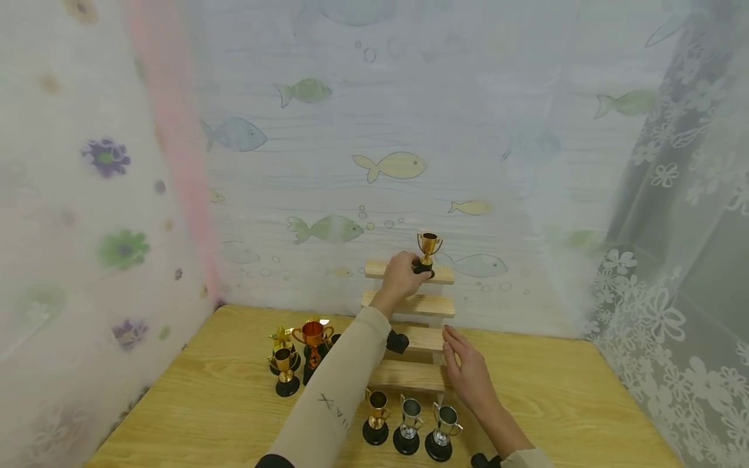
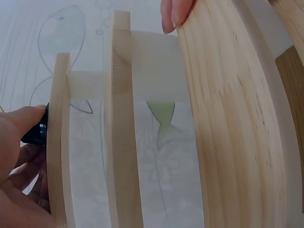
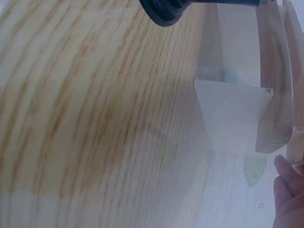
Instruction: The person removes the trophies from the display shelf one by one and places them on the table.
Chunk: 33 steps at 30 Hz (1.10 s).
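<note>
At the top of a stepped wooden rack (image 1: 409, 375), my left hand (image 1: 402, 276) pinches the black base (image 2: 35, 130) of a small gold trophy (image 1: 429, 244). The trophy stands upright over the top step, its cup rising above my fingers. In the left wrist view the base is at the plank's edge, partly hidden by the thumb. My right hand (image 1: 471, 374) is beside the rack's right side with fingers extended, fingertips by the end of a middle step. It holds nothing.
In front of the rack stand one gold trophy (image 1: 377, 413) and two silver trophies (image 1: 409, 422). To the left is a cluster with a larger orange-red trophy (image 1: 313, 335) and a small gold cup (image 1: 284, 364). A fish-patterned curtain (image 1: 398, 166) hangs behind.
</note>
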Motion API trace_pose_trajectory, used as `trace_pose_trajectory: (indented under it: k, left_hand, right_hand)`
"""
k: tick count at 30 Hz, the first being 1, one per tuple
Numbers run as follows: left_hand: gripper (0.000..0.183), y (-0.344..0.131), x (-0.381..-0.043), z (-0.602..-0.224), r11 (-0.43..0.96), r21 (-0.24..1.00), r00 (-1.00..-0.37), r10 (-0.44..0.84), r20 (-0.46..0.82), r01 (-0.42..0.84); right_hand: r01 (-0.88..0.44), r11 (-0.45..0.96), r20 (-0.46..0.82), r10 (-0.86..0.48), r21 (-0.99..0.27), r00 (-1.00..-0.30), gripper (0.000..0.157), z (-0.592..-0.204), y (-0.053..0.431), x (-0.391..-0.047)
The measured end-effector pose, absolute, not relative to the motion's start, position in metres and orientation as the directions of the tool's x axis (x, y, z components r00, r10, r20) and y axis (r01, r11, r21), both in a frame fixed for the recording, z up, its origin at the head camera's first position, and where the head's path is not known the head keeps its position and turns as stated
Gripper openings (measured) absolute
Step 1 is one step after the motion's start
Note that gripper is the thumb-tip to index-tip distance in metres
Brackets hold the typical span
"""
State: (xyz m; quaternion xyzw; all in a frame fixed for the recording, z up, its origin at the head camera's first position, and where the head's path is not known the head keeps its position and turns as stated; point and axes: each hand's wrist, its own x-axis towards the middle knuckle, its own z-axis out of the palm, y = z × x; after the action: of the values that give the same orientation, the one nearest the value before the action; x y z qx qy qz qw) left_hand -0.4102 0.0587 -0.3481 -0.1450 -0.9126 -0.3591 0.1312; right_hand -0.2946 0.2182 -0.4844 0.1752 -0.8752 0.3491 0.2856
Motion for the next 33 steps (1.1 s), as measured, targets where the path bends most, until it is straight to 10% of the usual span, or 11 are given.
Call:
trace_pose_trajectory:
  k: [33]
  left_hand:
    - [0.024, 0.028, -0.395, -0.347, 0.622, 0.678, -0.918, 0.213, 0.335, 0.392]
  right_hand:
    - [-0.492, 0.703, 0.606, -0.109, -0.513, -0.788, 0.037, -0.482, 0.218, -0.292]
